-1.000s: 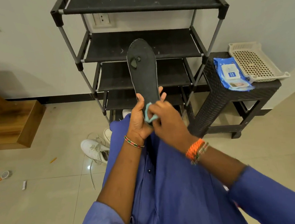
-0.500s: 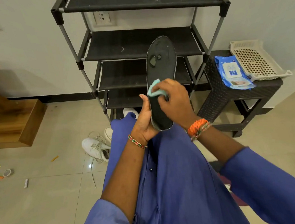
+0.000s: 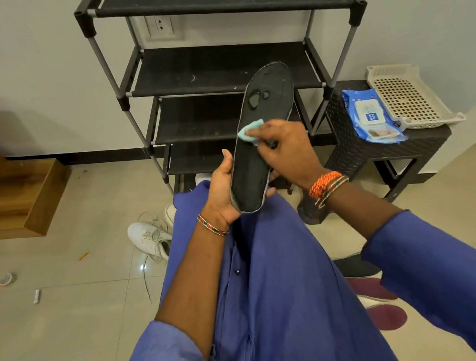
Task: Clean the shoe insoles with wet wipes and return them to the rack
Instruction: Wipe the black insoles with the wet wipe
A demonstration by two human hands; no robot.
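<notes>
1. The left hand (image 3: 222, 191) grips the heel end of a black insole (image 3: 262, 138), with the thumb along one edge and the fingertips peeking out at the other edge.
2. The insole is up in the air in front of the shoe rack (image 3: 222, 67), above the person's lap. Its toe end tilts up and away, toward the rack.
3. The right hand (image 3: 285, 148) pinches a small light-blue wipe (image 3: 251, 130) in curled fingers and presses it on the middle of the insole.
4. Two small shiny wet spots (image 3: 256, 99) sit on the insole near its toe end, above the wipe.
5. The rack is black with grey poles. It stands against the white wall.
6. To the right of the rack stands a dark woven surface (image 3: 377, 152). A blue pack of wipes (image 3: 371, 115) lies on it, and a pale tray with holes (image 3: 406, 95) lies just beside the pack.
7. On the floor in front of the rack, to the left of the person's knee, lies a white shoe (image 3: 147, 238) with loose laces.
8. Far left of the rack sits a wooden step (image 3: 19, 197).
9. The person wears blue clothes, and has bead bracelets on both wrists.
</notes>
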